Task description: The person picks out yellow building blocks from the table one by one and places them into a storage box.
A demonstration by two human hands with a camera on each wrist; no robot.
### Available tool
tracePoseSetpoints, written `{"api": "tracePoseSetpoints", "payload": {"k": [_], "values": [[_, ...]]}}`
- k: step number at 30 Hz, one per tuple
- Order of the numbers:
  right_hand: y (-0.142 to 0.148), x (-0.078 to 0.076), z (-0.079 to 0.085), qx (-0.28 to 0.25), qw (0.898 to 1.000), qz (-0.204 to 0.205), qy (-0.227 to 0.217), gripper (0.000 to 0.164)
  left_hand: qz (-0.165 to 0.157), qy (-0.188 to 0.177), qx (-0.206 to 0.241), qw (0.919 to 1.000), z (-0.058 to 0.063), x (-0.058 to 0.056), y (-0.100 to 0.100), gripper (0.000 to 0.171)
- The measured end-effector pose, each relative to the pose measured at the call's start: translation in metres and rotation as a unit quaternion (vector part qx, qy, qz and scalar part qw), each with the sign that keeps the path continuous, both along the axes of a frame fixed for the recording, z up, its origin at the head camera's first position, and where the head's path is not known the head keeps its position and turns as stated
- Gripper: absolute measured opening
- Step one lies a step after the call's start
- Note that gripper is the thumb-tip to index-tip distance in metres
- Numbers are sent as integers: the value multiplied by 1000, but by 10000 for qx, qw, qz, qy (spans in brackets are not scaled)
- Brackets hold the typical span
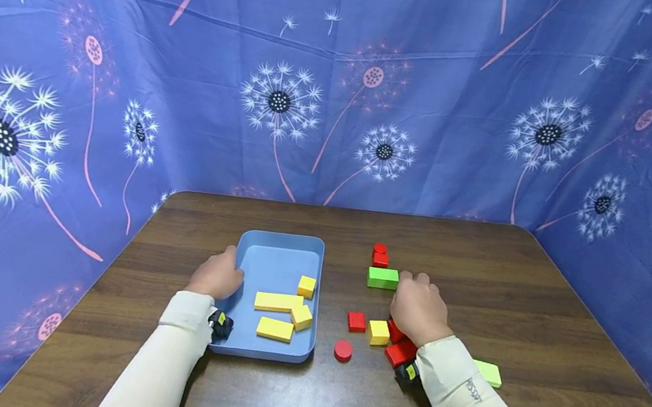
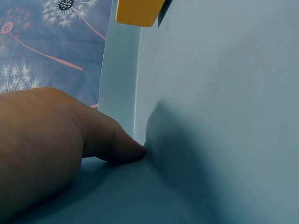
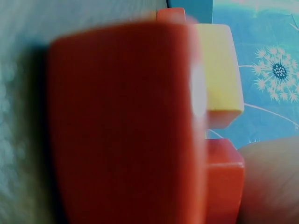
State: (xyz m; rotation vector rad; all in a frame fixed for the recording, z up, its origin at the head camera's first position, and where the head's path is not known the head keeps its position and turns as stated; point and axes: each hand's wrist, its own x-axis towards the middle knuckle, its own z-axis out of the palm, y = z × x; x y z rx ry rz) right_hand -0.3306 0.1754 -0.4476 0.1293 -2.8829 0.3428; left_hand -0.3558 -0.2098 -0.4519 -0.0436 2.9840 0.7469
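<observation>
At the left wall of a blue plastic tray (image 1: 278, 242), my left hand (image 1: 217, 274) grips the rim. Its thumb (image 2: 112, 140) presses on the inner side in the left wrist view. Inside the tray lie several yellow blocks (image 1: 275, 329). My right hand (image 1: 419, 309) is low over the table, fingertips right beside a bright green block (image 1: 383, 279). What its fingers hold, if anything, I cannot tell. Under and beside that hand are red blocks (image 1: 400, 353) and a yellow cube (image 1: 379, 333). A red block (image 3: 126, 126) fills much of the right wrist view, with the yellow cube behind.
Between tray and right hand lie a small red block (image 1: 356, 321) and a red round piece (image 1: 343, 351). Farther back are another red round piece (image 1: 380, 248) and a red block (image 1: 380, 260). A pale green block (image 1: 488, 373) shows beyond the right sleeve. Patterned blue cloth (image 1: 331, 90) hangs behind the table.
</observation>
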Motion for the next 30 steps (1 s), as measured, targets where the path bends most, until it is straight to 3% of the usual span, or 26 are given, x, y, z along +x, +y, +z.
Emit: {"api": "tracePoseSetpoints", "payload": {"k": [6, 13, 23, 30], "values": [[0, -2, 1, -157, 9991, 126, 363, 25, -15, -6, 17, 10000, 1, 1, 0, 60], [1, -4, 2, -288, 9993, 134, 197, 15, -3, 6, 57, 10000, 0, 0, -1, 61], [-2, -3, 6, -272, 9995, 125, 24, 31, 19, -19, 84, 10000, 0, 1, 0, 60], [-4, -2, 7, -269, 9995, 155, 68, 28, 33, -40, 120, 9999, 1, 2, 0, 60]]}}
